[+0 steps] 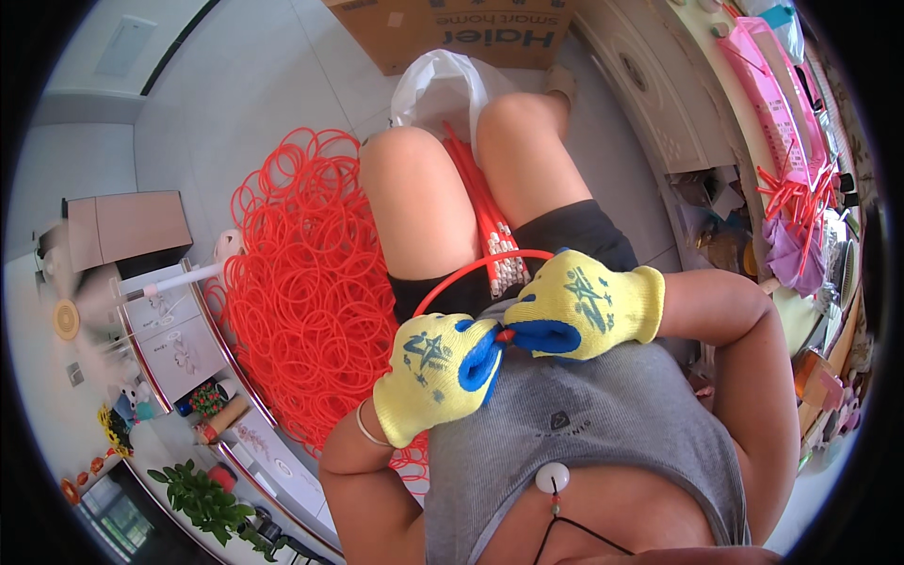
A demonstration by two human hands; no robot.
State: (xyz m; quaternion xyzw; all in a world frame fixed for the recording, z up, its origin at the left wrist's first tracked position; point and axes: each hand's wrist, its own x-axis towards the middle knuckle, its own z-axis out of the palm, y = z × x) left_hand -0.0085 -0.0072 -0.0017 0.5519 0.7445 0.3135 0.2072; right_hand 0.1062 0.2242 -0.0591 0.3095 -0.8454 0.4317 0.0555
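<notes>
A red tube [488, 259] arches into a loop between my gloved hands, its ends brought together at the fingertips. My left hand [438, 372], in a yellow knit glove with blue-coated fingers, is closed on one end. In a matching glove, my right hand [582, 306] pinches the other end. A short red piece shows where the fingertips meet; whether the ends are joined is hidden. Between my thighs lies a bundle of straight red tubes [478, 193] with white pieces at their near ends.
A big heap of red rings [301, 282] covers the floor at my left. Beyond my knees are a white plastic bag [438, 80] and a cardboard box [452, 33]. A cluttered counter with a pink basket [767, 99] runs along the right. At far left stand a fan [71, 315] and cabinets.
</notes>
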